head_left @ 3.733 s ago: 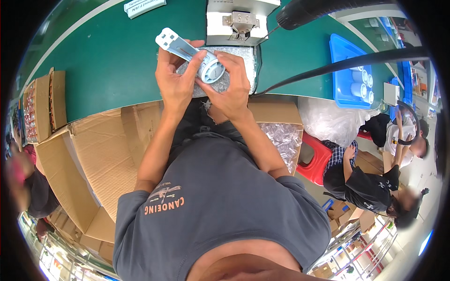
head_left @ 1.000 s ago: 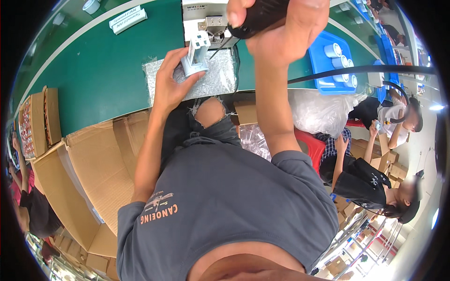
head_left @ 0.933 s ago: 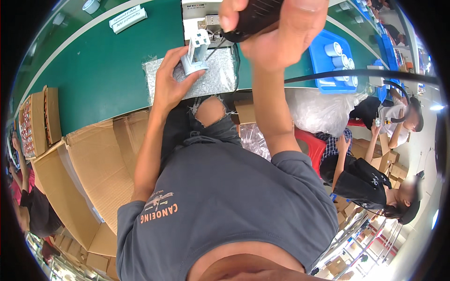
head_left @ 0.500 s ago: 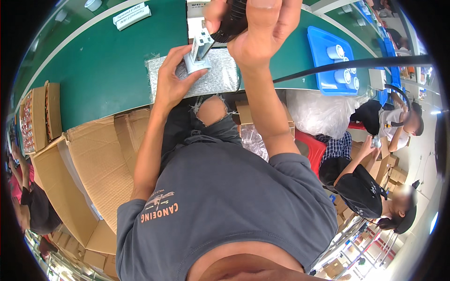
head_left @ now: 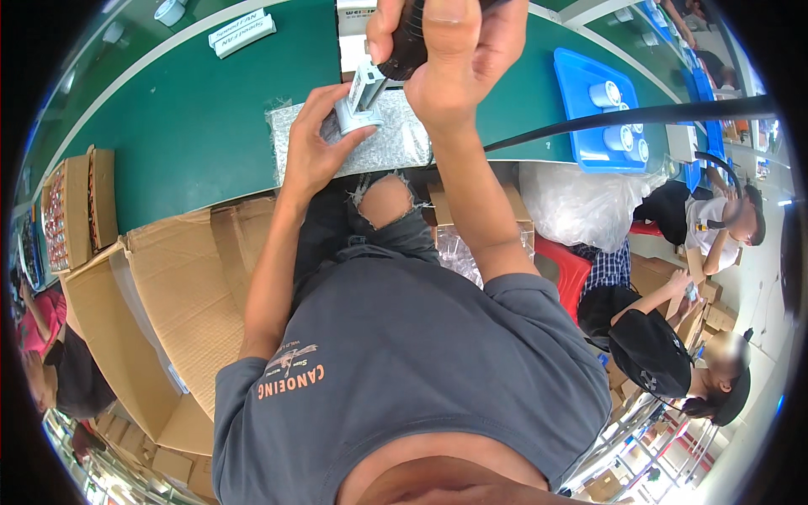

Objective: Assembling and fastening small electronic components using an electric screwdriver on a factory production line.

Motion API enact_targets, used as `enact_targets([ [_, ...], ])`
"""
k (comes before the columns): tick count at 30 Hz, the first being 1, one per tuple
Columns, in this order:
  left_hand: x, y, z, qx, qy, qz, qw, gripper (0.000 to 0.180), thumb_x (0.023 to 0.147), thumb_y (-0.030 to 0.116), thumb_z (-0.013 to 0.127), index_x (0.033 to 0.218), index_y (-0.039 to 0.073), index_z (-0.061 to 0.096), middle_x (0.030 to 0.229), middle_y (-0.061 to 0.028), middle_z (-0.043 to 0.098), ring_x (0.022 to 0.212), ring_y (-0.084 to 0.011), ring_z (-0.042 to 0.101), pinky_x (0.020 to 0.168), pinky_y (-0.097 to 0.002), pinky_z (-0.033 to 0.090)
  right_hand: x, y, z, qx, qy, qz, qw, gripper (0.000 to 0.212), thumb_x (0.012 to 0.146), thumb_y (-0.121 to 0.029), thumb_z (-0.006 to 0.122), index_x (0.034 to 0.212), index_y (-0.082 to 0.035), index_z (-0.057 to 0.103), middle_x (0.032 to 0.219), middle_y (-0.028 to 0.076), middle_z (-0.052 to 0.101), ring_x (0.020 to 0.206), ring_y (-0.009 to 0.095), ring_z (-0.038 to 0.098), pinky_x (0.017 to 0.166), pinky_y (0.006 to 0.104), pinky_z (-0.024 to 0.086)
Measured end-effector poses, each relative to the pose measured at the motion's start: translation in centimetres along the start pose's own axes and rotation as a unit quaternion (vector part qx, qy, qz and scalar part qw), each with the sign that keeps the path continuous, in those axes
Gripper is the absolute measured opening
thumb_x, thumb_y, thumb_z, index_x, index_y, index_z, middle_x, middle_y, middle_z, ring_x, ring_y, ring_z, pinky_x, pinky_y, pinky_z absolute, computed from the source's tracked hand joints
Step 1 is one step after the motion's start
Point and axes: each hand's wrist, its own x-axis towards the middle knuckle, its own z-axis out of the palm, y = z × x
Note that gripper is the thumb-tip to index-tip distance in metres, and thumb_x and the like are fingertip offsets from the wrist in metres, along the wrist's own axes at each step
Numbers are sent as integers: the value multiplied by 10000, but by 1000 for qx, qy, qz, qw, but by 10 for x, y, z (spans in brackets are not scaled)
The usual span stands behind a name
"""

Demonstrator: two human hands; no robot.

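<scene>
My left hand (head_left: 316, 139) grips a pale plastic housing (head_left: 360, 105) with a round base, its fingers and thumb on either side of that base. The housing stands tilted above a sheet of bubble wrap (head_left: 402, 126) on the green table. In my right hand (head_left: 459, 71) is a black electric screwdriver (head_left: 407, 46), its fingers wrapped round the body. The nose of the driver points down at the housing and meets or nearly meets its upper end; whether the tip touches a screw is hidden.
A black cable (head_left: 606, 124) crosses the right side, over a blue tray (head_left: 576, 101) of white round parts. White boxes (head_left: 242, 34) lie at the far left. An open cardboard carton (head_left: 181, 295) is left of my lap. Co-workers sit at both sides, one in a black shirt (head_left: 652, 345).
My right hand and the screwdriver have shifted slightly left and up relative to the housing. My left hand keeps its grip. The co-worker at right has moved their hands.
</scene>
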Motion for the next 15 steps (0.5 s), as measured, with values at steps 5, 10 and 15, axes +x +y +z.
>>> enact_targets([
  [5,0,0,-1,15,-7,10,1000,615,808,17,840,1359,-60,579,1325,-117,593,1175,-206,618,1033,-324,483,2,-2,1,5,6,-23,1000,455,1036,-250,626,1330,25,415,788,100,619,558,93,538,485,214,412],
  [10,2,3,-1,6,-5,0,1000,607,815,29,840,1357,-59,582,1323,-117,590,1199,-206,609,1042,-327,479,2,-1,-2,-13,-6,-18,1000,444,1040,-244,616,1332,22,416,796,97,621,564,90,539,494,206,414],
  [15,2,4,-1,9,-11,-3,1000,604,823,27,833,1363,-61,578,1321,-122,588,1209,-208,605,1048,-328,475,-1,-2,-3,-3,1,-11,1000,449,1041,-236,612,1347,24,411,798,94,620,567,86,533,498,209,412],
])
